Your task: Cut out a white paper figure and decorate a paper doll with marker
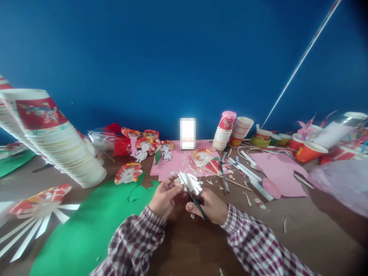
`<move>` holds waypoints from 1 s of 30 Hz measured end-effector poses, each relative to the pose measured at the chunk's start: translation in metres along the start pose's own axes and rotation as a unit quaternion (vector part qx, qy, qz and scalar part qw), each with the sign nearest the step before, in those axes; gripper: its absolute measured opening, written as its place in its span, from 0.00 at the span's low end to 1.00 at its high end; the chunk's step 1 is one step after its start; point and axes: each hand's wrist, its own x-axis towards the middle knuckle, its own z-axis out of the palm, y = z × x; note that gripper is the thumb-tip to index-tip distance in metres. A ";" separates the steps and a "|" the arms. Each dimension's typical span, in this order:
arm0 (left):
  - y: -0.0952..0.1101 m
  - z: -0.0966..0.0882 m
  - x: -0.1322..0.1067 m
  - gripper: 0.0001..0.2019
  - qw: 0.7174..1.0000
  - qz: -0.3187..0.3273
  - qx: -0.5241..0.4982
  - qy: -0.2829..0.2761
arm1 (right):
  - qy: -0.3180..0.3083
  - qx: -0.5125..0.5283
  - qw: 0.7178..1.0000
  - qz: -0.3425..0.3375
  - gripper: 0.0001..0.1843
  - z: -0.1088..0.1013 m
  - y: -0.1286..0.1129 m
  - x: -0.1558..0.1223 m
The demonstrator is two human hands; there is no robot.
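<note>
My left hand (164,197) pinches a small white paper cut-out (192,181) and holds it just above the brown table (301,226). My right hand (211,207) is closed round a pair of black-handled scissors (192,196), whose blades point up and left against the cut-out. Both sleeves are red-and-white checked. Pale paper scraps lie scattered on the table right around the hands.
A green paper sheet (86,230) lies at the left, pink sheets (280,172) behind and right. A tilted stack of paper cups (54,134) looms at the left. More cup stacks (232,130), red cups (309,151), paper figures (149,147), pens and sticks (247,172) crowd the back.
</note>
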 end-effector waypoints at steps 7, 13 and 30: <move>0.014 -0.003 0.000 0.18 0.996 0.052 -0.018 0.068 | 0.022 -0.162 0.986 -0.006 0.18 -0.015 -0.018 -0.009; 0.036 -0.013 0.003 0.13 0.985 0.126 -0.057 0.100 | 0.064 -0.254 0.965 0.023 0.28 -0.014 -0.018 -0.008; 0.033 -0.019 0.006 0.11 0.985 0.098 -0.031 0.141 | 0.095 -0.428 0.897 0.046 0.29 -0.001 -0.020 -0.010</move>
